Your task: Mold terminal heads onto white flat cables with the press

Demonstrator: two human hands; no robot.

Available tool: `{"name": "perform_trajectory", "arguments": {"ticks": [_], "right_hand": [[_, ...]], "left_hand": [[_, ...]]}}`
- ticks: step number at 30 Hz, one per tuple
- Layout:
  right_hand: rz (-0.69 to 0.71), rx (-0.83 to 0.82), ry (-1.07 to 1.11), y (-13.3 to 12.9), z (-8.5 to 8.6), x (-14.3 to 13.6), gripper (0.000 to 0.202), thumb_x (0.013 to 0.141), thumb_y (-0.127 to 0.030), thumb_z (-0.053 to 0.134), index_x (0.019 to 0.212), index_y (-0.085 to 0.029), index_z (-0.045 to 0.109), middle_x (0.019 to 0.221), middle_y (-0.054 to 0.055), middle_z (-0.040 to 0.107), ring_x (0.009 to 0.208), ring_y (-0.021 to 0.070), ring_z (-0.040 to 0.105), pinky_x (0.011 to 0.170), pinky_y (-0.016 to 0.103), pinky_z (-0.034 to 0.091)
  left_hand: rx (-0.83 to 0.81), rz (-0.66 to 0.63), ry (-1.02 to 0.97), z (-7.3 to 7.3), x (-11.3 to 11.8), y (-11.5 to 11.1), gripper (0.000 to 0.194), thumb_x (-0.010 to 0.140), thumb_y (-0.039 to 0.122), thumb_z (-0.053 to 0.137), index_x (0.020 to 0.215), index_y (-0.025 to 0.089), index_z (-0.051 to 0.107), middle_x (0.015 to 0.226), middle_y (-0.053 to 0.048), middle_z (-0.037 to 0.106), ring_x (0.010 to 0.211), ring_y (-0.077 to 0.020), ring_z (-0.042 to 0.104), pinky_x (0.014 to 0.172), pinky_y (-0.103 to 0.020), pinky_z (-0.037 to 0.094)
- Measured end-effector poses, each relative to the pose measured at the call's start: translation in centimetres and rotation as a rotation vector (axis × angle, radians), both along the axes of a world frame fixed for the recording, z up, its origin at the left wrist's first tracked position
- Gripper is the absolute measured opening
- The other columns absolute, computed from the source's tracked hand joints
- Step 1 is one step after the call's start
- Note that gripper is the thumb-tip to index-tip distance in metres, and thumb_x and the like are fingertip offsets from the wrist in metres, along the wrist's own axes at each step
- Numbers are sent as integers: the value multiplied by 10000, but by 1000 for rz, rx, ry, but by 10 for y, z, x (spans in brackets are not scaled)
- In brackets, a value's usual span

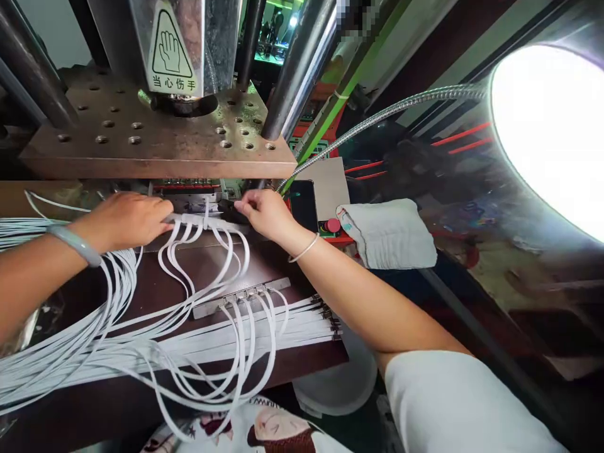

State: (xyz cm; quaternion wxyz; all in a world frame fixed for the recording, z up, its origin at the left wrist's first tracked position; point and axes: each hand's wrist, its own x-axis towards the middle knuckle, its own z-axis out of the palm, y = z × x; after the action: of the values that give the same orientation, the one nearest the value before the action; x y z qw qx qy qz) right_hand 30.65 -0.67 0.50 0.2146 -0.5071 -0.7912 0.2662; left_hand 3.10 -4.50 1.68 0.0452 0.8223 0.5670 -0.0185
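My left hand (pixel 129 220) is closed on the left end of a narrow bar (pixel 189 219) that carries several white cables (pixel 231 251). The cables loop down from the bar onto the dark tabletop. At the bar's right side my right hand (pixel 267 214) has its fingers pinched together, close to a dark piece (pixel 227 206); what they hold is too small to make out. A second metal bar (pixel 207 309) lies on the table in front, with more white cables (pixel 245 340) set along it and curving toward me.
Above the hands hangs a thick drilled press plate (pixel 165 157) on steel columns, with a hand-warning label (pixel 172 50). A red button (pixel 333 225) and a folded white cloth (pixel 389 234) are at right. A bright lamp (pixel 552 132) shines there. Bundled cables (pixel 56 358) cover the left.
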Motion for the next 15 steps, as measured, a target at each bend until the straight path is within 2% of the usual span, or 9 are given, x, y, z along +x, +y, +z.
{"name": "perform_trajectory", "arguments": {"ticks": [2, 4, 6, 9, 11, 13, 15], "right_hand": [[113, -177, 115, -15, -10, -1, 230, 967, -281, 573, 811, -149, 677, 772, 25, 683, 772, 166, 624, 767, 285, 489], [176, -244, 174, -24, -18, -6, 236, 953, -266, 565, 748, -161, 613, 679, -20, 593, 679, 129, 539, 694, 258, 441], [169, -150, 213, -31, -20, -10, 235, 957, -261, 547, 737, -181, 553, 673, -30, 550, 676, 123, 503, 699, 263, 429], [139, 146, 374, -44, -14, -7, 208, 995, -271, 483, 802, -205, 521, 844, 26, 625, 823, 158, 569, 821, 311, 478], [132, 283, 408, -52, -7, -6, 177, 1004, -253, 460, 845, -214, 527, 996, 73, 663, 964, 186, 599, 928, 353, 492], [143, 290, 324, -54, -3, -8, 142, 1004, -235, 464, 897, -214, 555, 1049, 84, 671, 1004, 199, 607, 964, 378, 500], [140, 209, 203, -51, -3, -11, 160, 1016, -224, 441, 947, -207, 585, 956, 67, 666, 915, 201, 617, 905, 386, 528]], "left_hand": [[-76, -94, 72, -1, 15, -12, 242, 882, 438, 536, 909, 219, 635, 959, -139, 722, 969, -404, 709, 937, -538, 534], [-68, -126, 17, 0, 26, -21, 277, 843, 432, 557, 980, 219, 668, 1043, -150, 726, 976, -412, 705, 934, -545, 526], [48, -59, -197, 4, 28, -31, 328, 826, 456, 558, 1007, 218, 694, 1121, -142, 724, 1029, -390, 695, 992, -535, 499], [260, 189, -658, 16, 27, -58, 390, 934, 496, 435, 909, 217, 705, 989, -95, 743, 953, -291, 700, 968, -442, 516], [268, 227, -849, 21, 36, -80, 393, 939, 530, 487, 964, 216, 720, 1026, -83, 753, 1002, -271, 696, 983, -406, 522], [196, 187, -955, 20, 51, -95, 410, 868, 533, 634, 1123, 221, 711, 1224, -86, 729, 1179, -284, 657, 1092, -409, 481], [146, 266, -1123, 12, 64, -100, 419, 848, 494, 677, 1168, 224, 683, 1279, -86, 705, 1243, -279, 632, 1150, -423, 447]]}}
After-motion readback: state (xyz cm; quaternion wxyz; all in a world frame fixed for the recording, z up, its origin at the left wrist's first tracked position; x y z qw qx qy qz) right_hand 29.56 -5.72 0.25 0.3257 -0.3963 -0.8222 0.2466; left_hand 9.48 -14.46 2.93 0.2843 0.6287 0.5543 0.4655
